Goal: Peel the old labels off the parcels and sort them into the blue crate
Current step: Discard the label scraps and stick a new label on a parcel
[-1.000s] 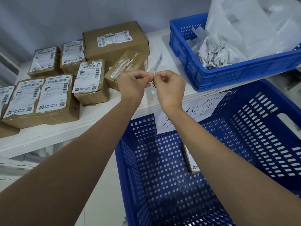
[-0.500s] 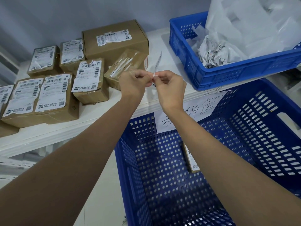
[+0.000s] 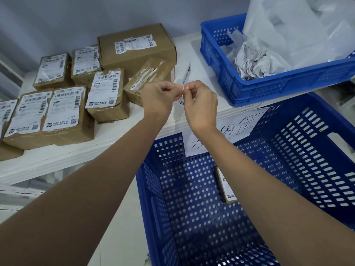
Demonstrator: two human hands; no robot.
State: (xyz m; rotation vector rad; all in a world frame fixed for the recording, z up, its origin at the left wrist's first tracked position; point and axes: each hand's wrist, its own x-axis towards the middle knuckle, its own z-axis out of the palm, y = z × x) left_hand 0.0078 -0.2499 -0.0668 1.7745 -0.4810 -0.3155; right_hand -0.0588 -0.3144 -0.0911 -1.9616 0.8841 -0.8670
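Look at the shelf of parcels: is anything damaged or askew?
Yes. The labels on the front two boxes are torn and ragged at the edges. One taped parcel leans tilted against the biggest box instead of lying flat. Crumpled labels fill the small blue crate.

One camera sits on my head, looking forward and down along both my forearms. It is close: my left hand [image 3: 159, 96] and right hand [image 3: 199, 104] meet near the middle of the frame. The wide lens bends the edges. The view takes in the shelf [image 3: 76, 150] ahead at left, the small crate [image 3: 278, 89] upper right, and looks steeply into the big crate [image 3: 192, 217] below me. No second view overlaps it.
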